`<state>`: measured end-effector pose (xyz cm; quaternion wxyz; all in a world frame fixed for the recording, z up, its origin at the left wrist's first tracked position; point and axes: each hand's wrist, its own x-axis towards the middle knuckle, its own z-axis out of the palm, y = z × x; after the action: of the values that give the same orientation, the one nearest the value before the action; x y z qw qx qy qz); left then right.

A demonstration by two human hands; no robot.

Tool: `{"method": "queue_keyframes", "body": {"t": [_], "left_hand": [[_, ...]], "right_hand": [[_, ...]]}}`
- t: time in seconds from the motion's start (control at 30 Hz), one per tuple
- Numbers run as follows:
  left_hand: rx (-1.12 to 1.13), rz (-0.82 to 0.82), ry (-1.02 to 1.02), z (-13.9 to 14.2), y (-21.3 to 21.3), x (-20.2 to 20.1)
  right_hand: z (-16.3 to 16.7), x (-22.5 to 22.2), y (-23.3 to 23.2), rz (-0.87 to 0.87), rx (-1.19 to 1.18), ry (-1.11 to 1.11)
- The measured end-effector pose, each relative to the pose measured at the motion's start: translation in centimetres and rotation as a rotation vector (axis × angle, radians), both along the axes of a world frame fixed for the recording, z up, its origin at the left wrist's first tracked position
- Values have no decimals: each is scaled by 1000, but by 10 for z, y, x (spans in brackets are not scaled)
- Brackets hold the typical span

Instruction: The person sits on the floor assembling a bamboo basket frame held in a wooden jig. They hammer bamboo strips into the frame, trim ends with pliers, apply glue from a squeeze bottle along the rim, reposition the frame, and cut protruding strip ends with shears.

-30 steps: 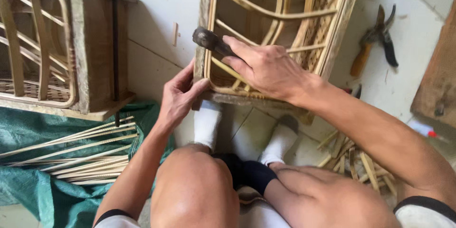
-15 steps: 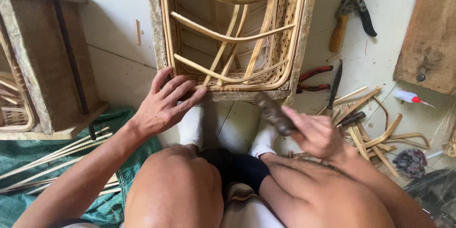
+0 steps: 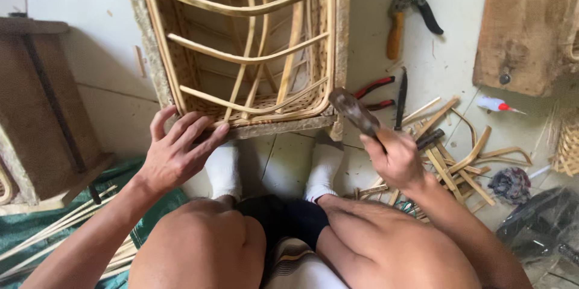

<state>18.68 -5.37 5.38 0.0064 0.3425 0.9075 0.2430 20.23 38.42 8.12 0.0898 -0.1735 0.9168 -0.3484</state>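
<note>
While a second ago the right hand (image 3: 395, 156) held the hammer (image 3: 356, 111) up against the rattan frame (image 3: 247, 54), it has now pulled back to the frame's near right corner, fingers clenched round the handle, head raised, so a strike looks due. The left hand (image 3: 178, 153) has flattened, fingers released and spread, on the near left edge. The frame lies on the floor (image 3: 446, 60) before white-socked feet: pale bent canes, woven sides, rough grey rim.
</note>
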Motion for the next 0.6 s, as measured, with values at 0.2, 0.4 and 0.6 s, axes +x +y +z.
{"method": "queue_keyframes", "body": {"t": [0.2,0.4,0.6], "left_hand": [[-21,27,-13,6,5,0],[-32,42,-64,14,5,-10],[-196,52,-102,17,7,-16]], "right_hand": [[-8,-33,-8,-74,-50,-22],[-6,-94,-23,-101,-72,-67],[-5,-148,-39,-123,-138,-57]]}}
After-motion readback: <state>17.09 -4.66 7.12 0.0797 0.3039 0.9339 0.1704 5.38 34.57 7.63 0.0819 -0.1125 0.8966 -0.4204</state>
